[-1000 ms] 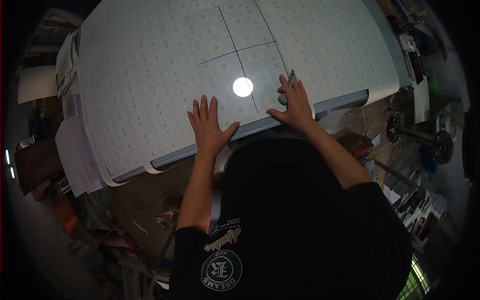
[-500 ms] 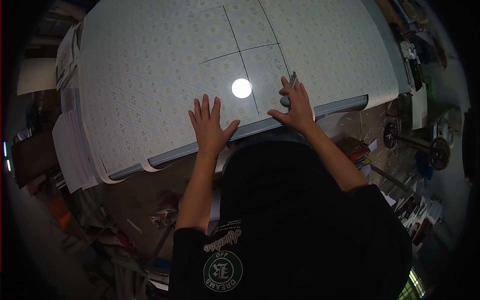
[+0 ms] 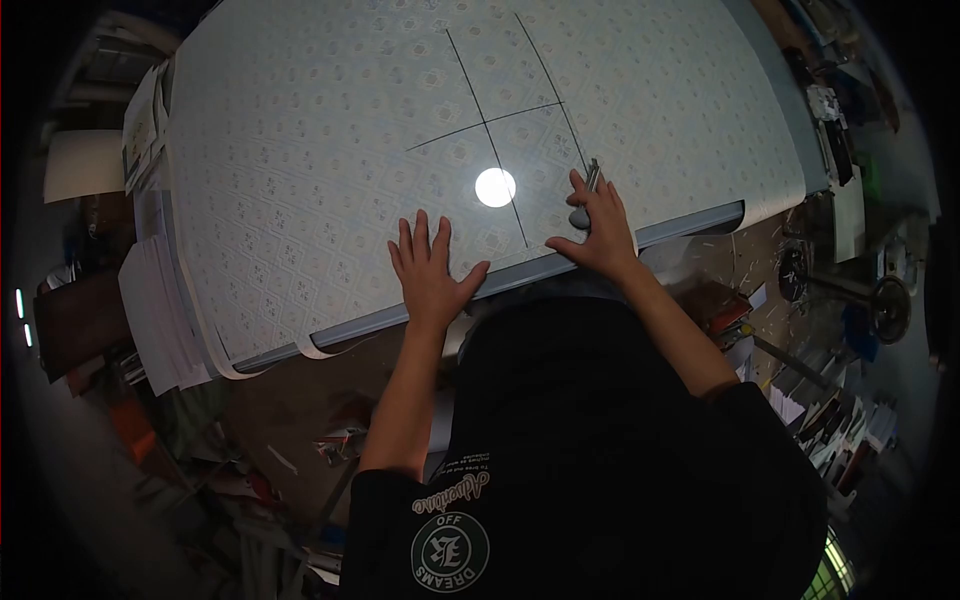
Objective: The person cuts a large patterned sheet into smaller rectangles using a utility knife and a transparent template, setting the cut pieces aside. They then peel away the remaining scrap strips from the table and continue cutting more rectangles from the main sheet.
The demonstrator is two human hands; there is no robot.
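Note:
A large patterned sheet (image 3: 300, 150) covers the worktable, with thin dark lines (image 3: 490, 125) crossing on it. My left hand (image 3: 430, 270) lies flat on the sheet near the front edge, fingers spread. My right hand (image 3: 598, 228) rests on the sheet to the right and grips a slim grey cutting knife (image 3: 588, 190), its tip on the right-hand line. A bright lamp reflection (image 3: 495, 187) glares between my hands.
The table's grey front edge (image 3: 380, 320) runs under my wrists, with the sheet curling over it. Paper stacks (image 3: 150, 300) lie at the left. Scraps litter the brown floor (image 3: 290, 400). Tools and clutter (image 3: 850, 290) crowd the right side.
Both hands keep their places on the sheet. The view has shifted slightly, so everything sits a little lower and to the right in the frame.

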